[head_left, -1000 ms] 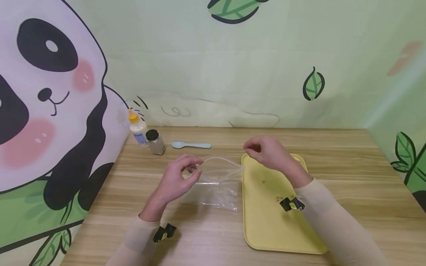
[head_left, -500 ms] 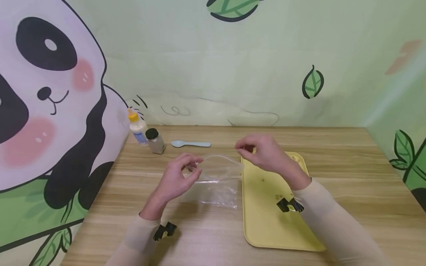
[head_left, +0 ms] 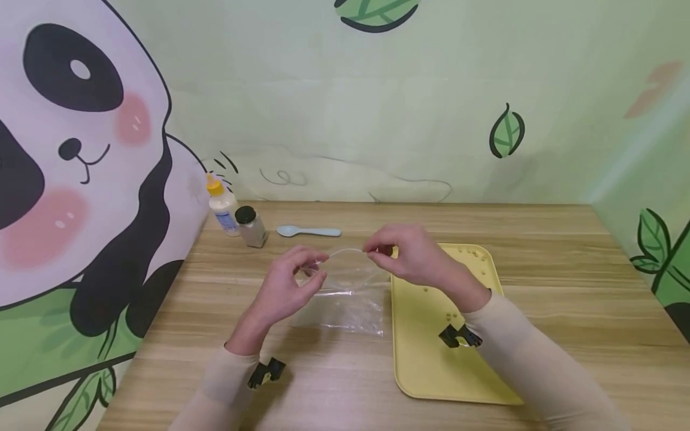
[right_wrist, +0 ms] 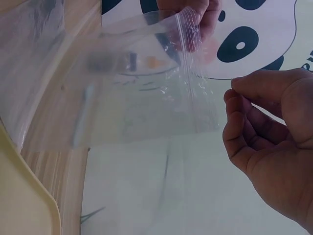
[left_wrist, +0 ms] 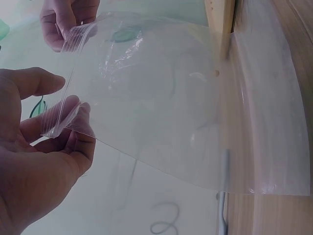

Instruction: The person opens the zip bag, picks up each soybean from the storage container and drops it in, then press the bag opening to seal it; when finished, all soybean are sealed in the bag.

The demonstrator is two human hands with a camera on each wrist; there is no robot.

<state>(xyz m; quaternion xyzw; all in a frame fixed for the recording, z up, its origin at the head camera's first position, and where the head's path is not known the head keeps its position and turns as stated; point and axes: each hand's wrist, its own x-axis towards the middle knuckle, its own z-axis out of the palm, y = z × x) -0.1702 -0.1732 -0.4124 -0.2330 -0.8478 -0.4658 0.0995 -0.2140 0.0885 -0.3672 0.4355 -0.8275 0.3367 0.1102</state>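
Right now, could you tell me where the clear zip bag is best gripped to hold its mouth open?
Grip the clear zip bag by its ridged zip strip, probably one lip per side, coming from above. The film below is limp; the strip is stiffer. The left hand already pinches one end, and the right hand is at the other.

A wooden table (head_left: 539, 227) with pale, streaked grain fills the near part of the scene and runs to the walls at its far and left edges. The far wall (head_left: 345, 108) is soft green, printed with dark-outlined leaves (head_left: 507, 136) and faint line scribbles low down, and a large cartoon panda (head_left: 70, 149) with pink cheeks covers the left wall above painted green foliage. On the right another green wall with a leaf sprig (head_left: 660, 251) closes the corner, and the light is even and soft, with a paler streak slanting across the upper right.
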